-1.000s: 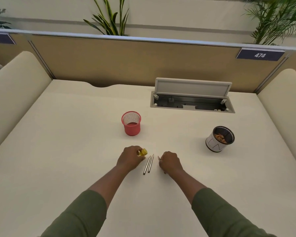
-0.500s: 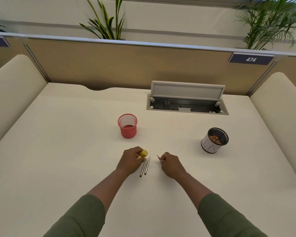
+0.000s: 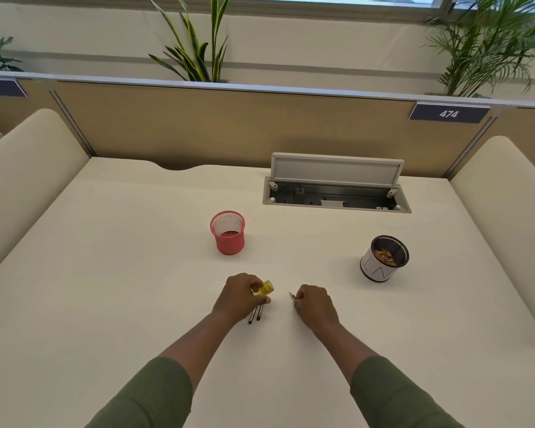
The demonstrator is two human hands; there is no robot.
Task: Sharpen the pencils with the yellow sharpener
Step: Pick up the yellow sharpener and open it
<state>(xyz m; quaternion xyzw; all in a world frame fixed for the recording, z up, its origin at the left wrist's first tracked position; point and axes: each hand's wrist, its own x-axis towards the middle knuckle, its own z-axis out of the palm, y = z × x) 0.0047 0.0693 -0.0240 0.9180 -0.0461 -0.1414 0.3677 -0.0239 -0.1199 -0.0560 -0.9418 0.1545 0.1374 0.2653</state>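
Low over the middle of the bench (image 3: 111, 273), the yellow sharpener (image 3: 265, 287) was held in the left hand (image 3: 240, 296), pinched between thumb and fingers (image 3: 255, 286) with its round end turned toward the right. A pencil (image 3: 292, 295) was gripped in the closed right hand (image 3: 317, 305), only its dark tip left showing, aimed at the sharpener and kept a short way apart from it. Two more pencils (image 3: 256, 316) lay side by side on the bench, partly covered by the left hand. A red mesh cup (image 3: 228, 232) stood farther back, and a white cup (image 3: 383, 259) with what looked like shavings inside was set off to the right.

The step in hand was judged to be the bringing together of tip and sharpener. It would best be done with the pencil lined up straight with the opening, so that no side load was put on the lead. Whether the opening faced the tip squarely could not be told, the sharpener being too small. A firmer hold on the sharpener body would be wanted before turning, since a light pinch could let it spin. Shavings would sensibly be tipped into the white cup.
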